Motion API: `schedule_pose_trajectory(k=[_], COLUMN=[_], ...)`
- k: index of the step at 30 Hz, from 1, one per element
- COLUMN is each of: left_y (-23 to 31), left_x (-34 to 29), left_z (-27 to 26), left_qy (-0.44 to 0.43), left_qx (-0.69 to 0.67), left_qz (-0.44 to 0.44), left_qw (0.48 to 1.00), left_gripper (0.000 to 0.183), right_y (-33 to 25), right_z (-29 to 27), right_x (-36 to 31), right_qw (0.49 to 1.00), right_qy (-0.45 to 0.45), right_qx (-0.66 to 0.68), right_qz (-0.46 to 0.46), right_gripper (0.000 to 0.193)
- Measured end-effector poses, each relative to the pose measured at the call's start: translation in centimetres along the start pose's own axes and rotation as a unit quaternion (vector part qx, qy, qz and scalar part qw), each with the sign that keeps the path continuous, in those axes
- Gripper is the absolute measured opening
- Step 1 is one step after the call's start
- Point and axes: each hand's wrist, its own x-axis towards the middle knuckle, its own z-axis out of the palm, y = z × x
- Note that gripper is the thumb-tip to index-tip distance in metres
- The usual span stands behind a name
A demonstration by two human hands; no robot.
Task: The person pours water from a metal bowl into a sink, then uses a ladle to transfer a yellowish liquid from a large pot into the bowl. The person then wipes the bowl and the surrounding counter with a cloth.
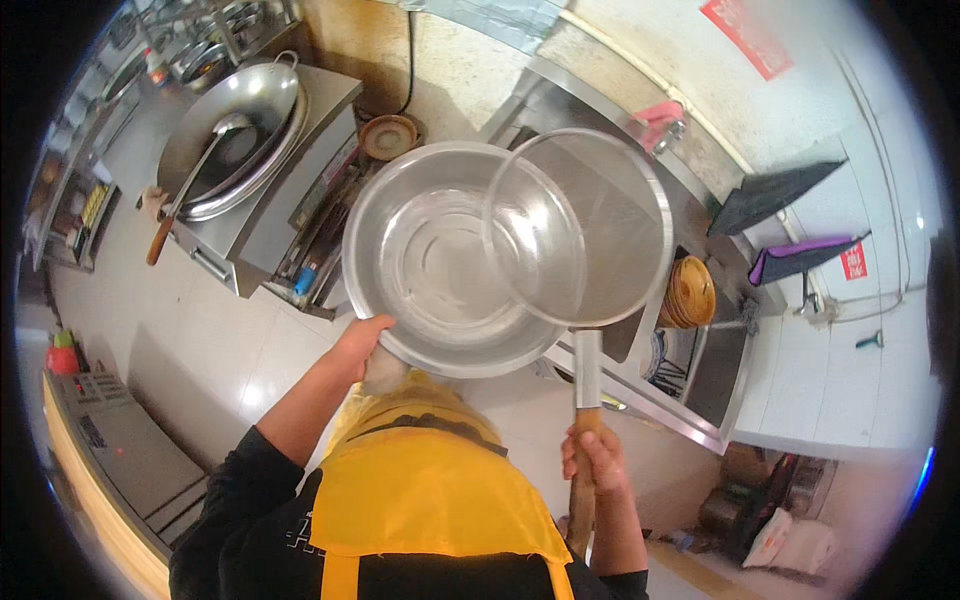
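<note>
A wide metal basin [440, 350] is held up in front of my yellow apron, with nothing visible inside it. My left hand [362, 350] grips the basin's near left rim, its thumb over the edge. In my right hand [594, 455] is the wooden handle of a round fine-mesh strainer [620, 230]. The fingers are wrapped round that handle. The strainer's hoop overlaps the right side of the basin in view; whether the two touch I cannot tell.
At the left, a large wok [200, 105] with a ladle [200, 165] sits on a steel counter [300, 150]. A steel sink unit [690, 425] with stacked yellow bowls [690, 292] stands at the right. A grey machine [130, 440] is at the lower left.
</note>
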Motion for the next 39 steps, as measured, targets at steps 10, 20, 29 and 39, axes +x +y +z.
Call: schedule_pose_trajectory(k=[10, 20, 29, 39], left_y=[-2.5, -8.8, -16.1, -14.4], left_x=[-0.2, -9.0, -19.1, -35.1], left_z=[1.2, -4.5, -18.5, -37.8], left_qy=[0.088, 0.209, 0.333, 0.472], left_qx=[0.078, -0.041, -0.273, -0.37], left_qz=[0.052, 0.095, 0.142, 0.216], left_qw=[0.992, 0.972, 0.891, 0.77], left_gripper=[0.052, 0.049, 0.043, 0.048], right_y=[-1.2, -3.3, -0.5, 12.0], right_z=[4.0, 5.1, 22.5, 53.1], right_x=[3.0, 6.5, 13.1, 15.8], right_qw=[0.979, 0.921, 0.75, 0.687], right_qy=[-0.093, -0.229, -0.415, -0.475], right_qx=[-0.098, -0.24, -0.432, -0.429], right_qz=[0.151, 0.205, 0.283, 0.344], right_gripper=[0.032, 0.017, 0.027, 0.042])
